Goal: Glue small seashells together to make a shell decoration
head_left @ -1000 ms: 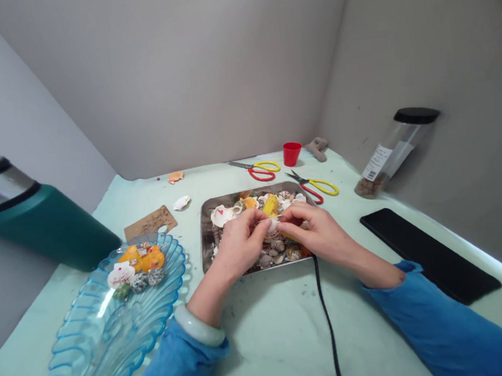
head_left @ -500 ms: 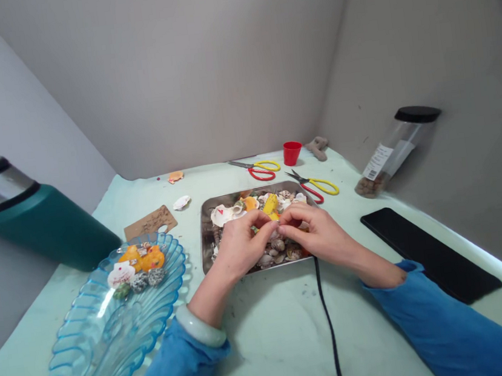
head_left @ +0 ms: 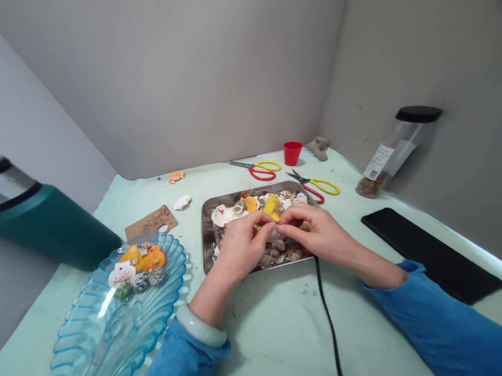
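Over a metal tray (head_left: 203,242) full of seashells, my left hand (head_left: 244,240) and my right hand (head_left: 318,231) meet fingertip to fingertip. Both are closed in a pinch around something tiny between them, too small to make out. Just behind the fingers a yellow piece (head_left: 271,204) lies among the shells. White shells (head_left: 221,215) fill the tray's back left, and small brown-striped shells (head_left: 293,251) show at its front right. My hands hide the middle of the tray.
A blue shell-shaped dish (head_left: 100,340) with decorated shells stands left, near a green bottle (head_left: 45,228). Two scissors (head_left: 262,171), (head_left: 312,185) and a red cup (head_left: 292,153) sit behind. Right are a jar (head_left: 393,152) and a black slab (head_left: 430,254); a black cable (head_left: 328,325) runs forward.
Almost nothing differs. The fingertips stay together over the tray, and the whole view has shifted very slightly.
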A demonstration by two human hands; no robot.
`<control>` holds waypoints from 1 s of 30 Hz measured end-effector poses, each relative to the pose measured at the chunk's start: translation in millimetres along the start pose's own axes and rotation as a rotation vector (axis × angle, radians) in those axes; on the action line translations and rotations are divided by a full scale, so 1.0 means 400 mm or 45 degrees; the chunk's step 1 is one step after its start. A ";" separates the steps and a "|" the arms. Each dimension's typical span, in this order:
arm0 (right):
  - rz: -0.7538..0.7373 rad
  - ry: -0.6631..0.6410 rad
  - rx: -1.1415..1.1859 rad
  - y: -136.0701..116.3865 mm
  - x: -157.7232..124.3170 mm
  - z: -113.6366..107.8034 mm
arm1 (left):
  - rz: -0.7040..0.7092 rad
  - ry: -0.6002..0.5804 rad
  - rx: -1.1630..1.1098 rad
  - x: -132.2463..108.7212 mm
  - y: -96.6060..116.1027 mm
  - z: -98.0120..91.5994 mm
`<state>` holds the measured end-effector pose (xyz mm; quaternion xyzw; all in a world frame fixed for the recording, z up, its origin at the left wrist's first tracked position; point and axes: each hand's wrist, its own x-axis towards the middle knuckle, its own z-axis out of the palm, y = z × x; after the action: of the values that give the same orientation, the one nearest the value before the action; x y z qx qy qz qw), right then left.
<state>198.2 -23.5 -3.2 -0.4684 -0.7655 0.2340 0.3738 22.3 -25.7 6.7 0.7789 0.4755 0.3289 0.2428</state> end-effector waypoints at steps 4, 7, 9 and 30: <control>0.035 -0.008 0.012 -0.004 0.000 0.000 | -0.026 0.043 0.020 0.001 0.004 -0.003; 0.023 -0.013 0.019 -0.003 0.001 0.001 | -0.067 0.071 0.019 0.002 0.004 -0.002; -0.001 -0.022 0.017 -0.001 0.001 0.001 | -0.086 0.068 0.016 0.004 0.002 -0.001; 0.181 0.015 0.389 0.018 0.005 0.000 | -0.095 -0.042 -0.107 0.003 -0.007 0.005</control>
<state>201.4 -18.3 -7.7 -0.4605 -0.6837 0.3708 0.4278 22.6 -23.7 3.7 0.7551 0.4861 0.3262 0.2952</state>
